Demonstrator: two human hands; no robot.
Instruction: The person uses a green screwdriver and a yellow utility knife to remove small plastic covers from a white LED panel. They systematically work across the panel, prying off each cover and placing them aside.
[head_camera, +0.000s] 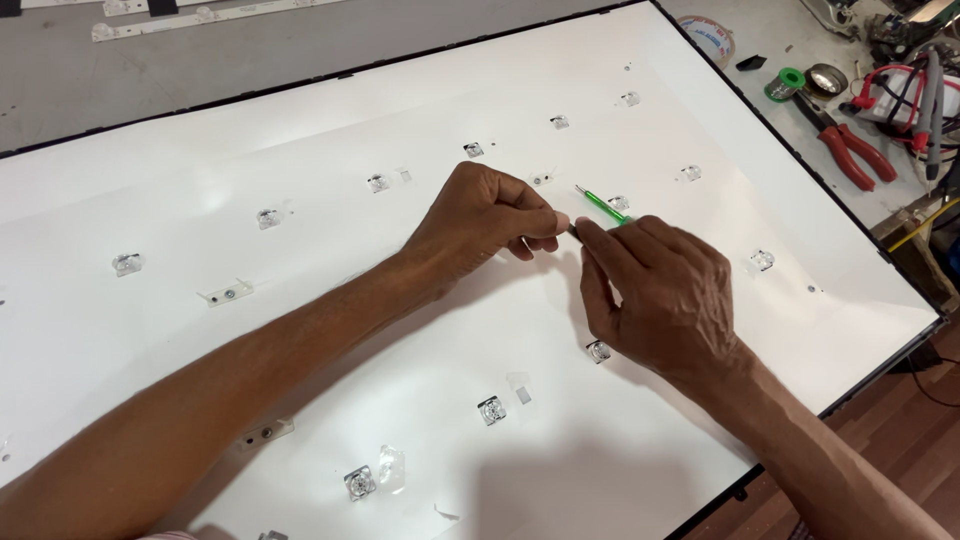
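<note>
Pointing up-left: green screwdriver (603, 207) tip; right hand (660, 295) gripping handle

The green screwdriver (606, 208) was thin, with a bright green handle and a short metal tip, and it lay slanted in my right hand (655, 295), the tip pointing up and away over the white panel (300, 150). Between the fingertips of my left hand (487, 215) and my right one I pinched a very small dark part (572, 229), too little to tell its shape.
</note>
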